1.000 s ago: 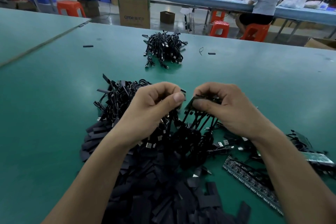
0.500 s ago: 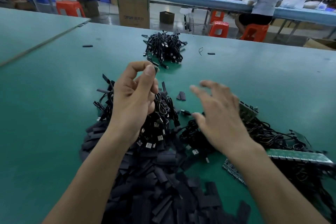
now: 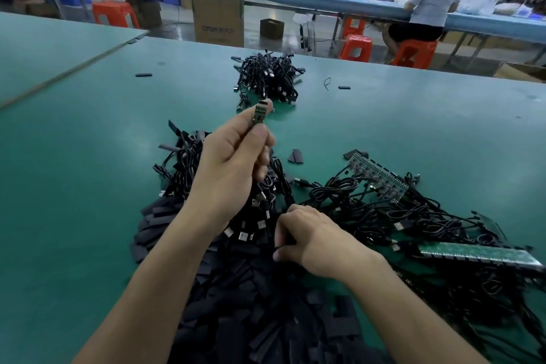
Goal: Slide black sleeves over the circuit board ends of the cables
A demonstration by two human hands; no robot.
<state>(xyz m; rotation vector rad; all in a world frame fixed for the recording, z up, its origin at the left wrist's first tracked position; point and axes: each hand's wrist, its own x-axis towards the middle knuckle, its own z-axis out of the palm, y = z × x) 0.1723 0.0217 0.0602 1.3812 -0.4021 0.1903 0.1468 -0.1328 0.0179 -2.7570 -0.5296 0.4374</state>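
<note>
Grey print is seen on the front of a cardboard box [image 3: 218,21] on the floor beyond the table; the first letters look like "OTOR", and the rest is too blurred to be read. No other writing can be made out.

A circuit board end [image 3: 260,111] of a cable, small and green, is pinched upright between the thumb and fingers of the left hand [image 3: 233,162], raised above the heap. The right hand [image 3: 307,241] is lowered with its fingers curled into the black sleeves [image 3: 251,304] piled nearest the viewer; whether anything is gripped there cannot be told. Loose cables [image 3: 369,210] are tangled just beyond and to the right, some joined to a panel of boards [image 3: 378,176]. A second green panel [image 3: 475,254] is laid further right. A separate bundle of cables [image 3: 269,80] is set well apart, toward the far edge.

The work is done on a green table [image 3: 88,186]. Behind it, a long blue bench [image 3: 354,4] is lined with red stools [image 3: 115,13], and a person [image 3: 434,0] is seated there, back turned.
</note>
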